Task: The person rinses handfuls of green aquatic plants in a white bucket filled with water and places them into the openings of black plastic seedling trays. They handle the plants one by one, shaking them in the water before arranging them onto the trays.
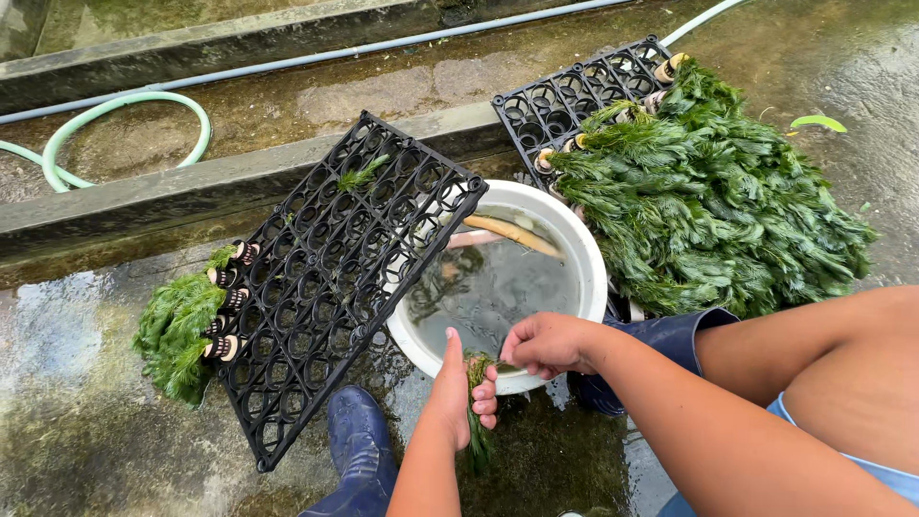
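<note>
head view: i see left hand (458, 397) gripping green feathery plant bundle (477, 414) at white round plastic basin (586, 251) near rim; right hand (548, 343) pinching bundle top. black plastic grid tray (330, 278) overlaps basin's left edge; bare wet concrete below.

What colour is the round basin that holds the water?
The basin is white, seen best in the head view; a black grid tray leans over its left rim.
</note>
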